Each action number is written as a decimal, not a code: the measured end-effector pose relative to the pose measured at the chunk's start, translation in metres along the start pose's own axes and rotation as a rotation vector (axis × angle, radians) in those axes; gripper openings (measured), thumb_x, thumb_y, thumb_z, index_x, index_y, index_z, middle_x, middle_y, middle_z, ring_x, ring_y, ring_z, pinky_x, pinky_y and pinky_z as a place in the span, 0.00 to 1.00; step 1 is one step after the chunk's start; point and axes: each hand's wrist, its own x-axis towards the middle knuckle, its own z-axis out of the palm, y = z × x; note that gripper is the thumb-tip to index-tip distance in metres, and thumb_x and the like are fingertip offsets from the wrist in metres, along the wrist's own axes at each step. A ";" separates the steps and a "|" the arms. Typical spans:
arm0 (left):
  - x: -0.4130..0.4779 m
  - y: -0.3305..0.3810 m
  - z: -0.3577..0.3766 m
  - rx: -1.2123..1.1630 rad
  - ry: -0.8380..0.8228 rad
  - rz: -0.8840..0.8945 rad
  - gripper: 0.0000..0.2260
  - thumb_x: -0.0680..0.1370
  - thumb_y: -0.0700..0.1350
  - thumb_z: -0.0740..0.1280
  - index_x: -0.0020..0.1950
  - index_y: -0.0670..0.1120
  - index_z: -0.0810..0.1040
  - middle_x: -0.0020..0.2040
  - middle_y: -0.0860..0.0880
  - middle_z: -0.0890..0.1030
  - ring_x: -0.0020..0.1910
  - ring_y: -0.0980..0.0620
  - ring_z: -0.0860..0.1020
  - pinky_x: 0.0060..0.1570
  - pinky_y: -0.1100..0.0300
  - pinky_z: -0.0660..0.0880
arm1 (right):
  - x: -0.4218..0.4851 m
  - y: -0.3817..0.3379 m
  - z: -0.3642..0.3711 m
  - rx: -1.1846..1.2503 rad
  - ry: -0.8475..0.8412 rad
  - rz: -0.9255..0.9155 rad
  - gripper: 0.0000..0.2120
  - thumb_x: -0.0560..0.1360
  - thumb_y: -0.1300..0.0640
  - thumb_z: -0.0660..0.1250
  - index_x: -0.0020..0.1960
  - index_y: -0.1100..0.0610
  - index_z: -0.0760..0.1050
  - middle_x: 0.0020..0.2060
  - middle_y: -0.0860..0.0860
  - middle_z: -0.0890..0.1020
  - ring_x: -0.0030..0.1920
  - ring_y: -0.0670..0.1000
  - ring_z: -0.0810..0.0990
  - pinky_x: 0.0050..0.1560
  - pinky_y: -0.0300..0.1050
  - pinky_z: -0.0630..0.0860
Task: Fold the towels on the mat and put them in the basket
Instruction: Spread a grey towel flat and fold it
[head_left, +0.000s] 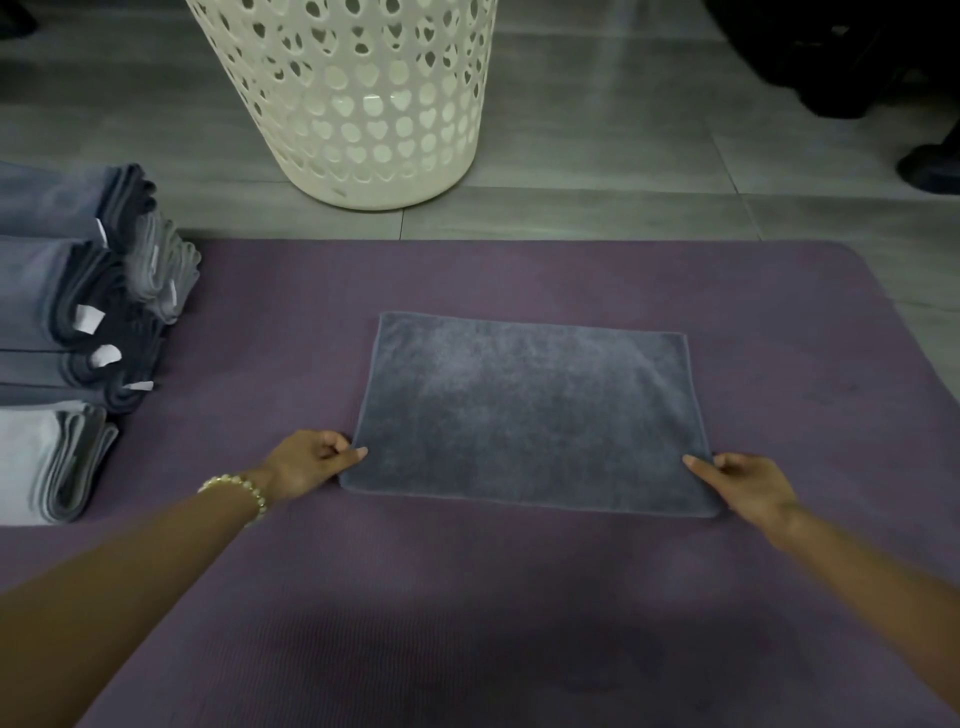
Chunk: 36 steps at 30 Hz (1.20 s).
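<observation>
Mat (467, 623): purple, closest to me, running under both my forearms and out to the tiled floor (623, 156).
Left hand (306, 462): pinches the near left corner of the grey towel (530, 415), thumb on top, fingers curled at the edge; a bead bracelet (239, 491) sits on that wrist.
Right hand (748, 486): grips the near right corner of the same towel, thumb lying on the cloth.
Towel's place: flat as a rectangle on the middle of the mat, between my hands.
Folded towels (67, 338): grey and blue piles at the mat's left edge, well apart from the flat one.
Basket (353, 104): cream, pierced with holes, upright on the floor just beyond the mat's far edge.
</observation>
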 end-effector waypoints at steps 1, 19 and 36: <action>0.001 0.002 -0.001 0.023 -0.016 -0.014 0.11 0.76 0.47 0.70 0.35 0.44 0.77 0.33 0.51 0.79 0.35 0.55 0.76 0.37 0.71 0.71 | 0.002 0.002 -0.001 -0.022 -0.004 -0.006 0.18 0.74 0.52 0.71 0.33 0.64 0.73 0.31 0.58 0.77 0.33 0.54 0.72 0.39 0.48 0.71; 0.066 0.118 0.096 0.878 0.162 0.421 0.27 0.80 0.62 0.39 0.77 0.56 0.41 0.79 0.52 0.44 0.77 0.48 0.40 0.73 0.47 0.36 | 0.033 -0.117 0.106 -0.520 0.000 -0.555 0.27 0.82 0.42 0.43 0.78 0.46 0.41 0.78 0.46 0.39 0.77 0.50 0.35 0.75 0.48 0.33; 0.097 0.092 0.065 0.736 0.395 0.103 0.31 0.79 0.64 0.42 0.78 0.52 0.39 0.79 0.49 0.40 0.77 0.44 0.38 0.74 0.45 0.35 | 0.105 -0.058 0.030 -0.531 0.099 -0.234 0.31 0.81 0.40 0.45 0.78 0.51 0.41 0.78 0.47 0.43 0.78 0.49 0.41 0.76 0.49 0.39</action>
